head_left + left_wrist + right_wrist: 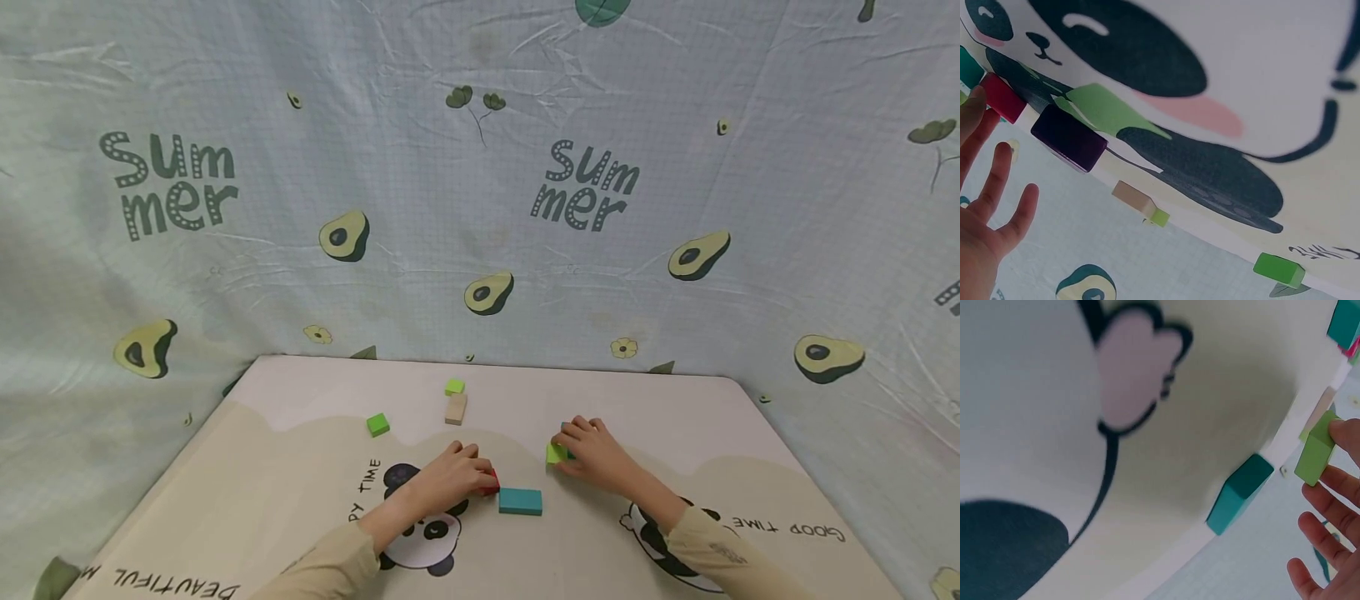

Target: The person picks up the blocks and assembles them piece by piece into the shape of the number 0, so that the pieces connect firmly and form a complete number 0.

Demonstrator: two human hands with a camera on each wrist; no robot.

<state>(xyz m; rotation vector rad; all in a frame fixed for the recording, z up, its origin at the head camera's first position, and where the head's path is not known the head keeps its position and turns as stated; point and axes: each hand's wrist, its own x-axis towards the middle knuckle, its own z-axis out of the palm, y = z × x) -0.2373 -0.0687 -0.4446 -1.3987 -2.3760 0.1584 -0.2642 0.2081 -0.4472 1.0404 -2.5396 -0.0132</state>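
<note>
My left hand [453, 477] pinches a red block [491, 483] between thumb and fingers, low over the table mat. Right beside that block lies a teal rectangular block [521, 502]. A dark purple block [1069, 137] rests near the left fingers in the left wrist view; the hand hides it in the head view. Farther right, my right hand [596, 457] holds a light green block [556, 454] between thumb and fingertips, its other fingers spread. Another teal block [1240, 494] lies near the right hand, mostly hidden by it in the head view.
Toward the back of the mat [300, 467] are a beige wooden block [456, 409] and a lime block [454, 387] behind it. A green block [378, 424] lies to their left. A printed cloth [420, 183] hangs behind the table.
</note>
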